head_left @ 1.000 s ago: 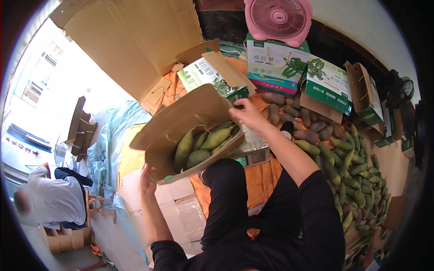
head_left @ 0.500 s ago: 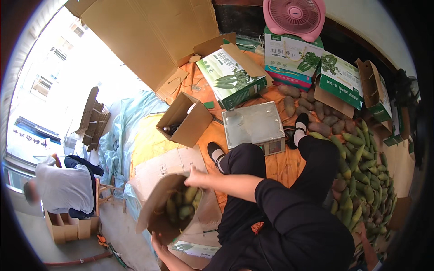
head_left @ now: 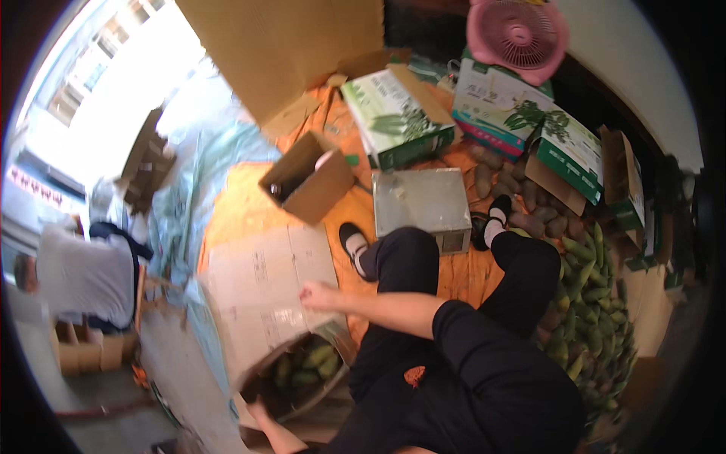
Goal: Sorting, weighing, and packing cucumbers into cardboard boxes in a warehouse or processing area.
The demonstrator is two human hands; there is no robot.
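Note:
Low on the left, an open cardboard box [head_left: 344, 344] holds several green radishes [head_left: 306, 367]. My left hand [head_left: 259, 411] grips its near left rim. Above the box's far side is my right hand [head_left: 321, 296], fingers curled in, apart from the rim, with nothing visible in it; motion blurs it slightly. Flattened cardboard [head_left: 265, 265] lies beneath and beyond that hand. Between my feet and the printed cartons sits a metal-topped scale [head_left: 421, 200] with a bare plate.
Green radishes [head_left: 594, 310] are heaped on my right, with brownish-purple roots [head_left: 529, 193] beyond. Printed cartons [head_left: 397, 117] and a pink fan [head_left: 518, 38] stand at the back. A small open box [head_left: 310, 181] is left of the scale. Another person [head_left: 87, 276] sits far left.
The box of radishes has gone down and tilted less toward me. My right hand has let go of its rim and lifted off; my left still holds on. The view has shifted slightly.

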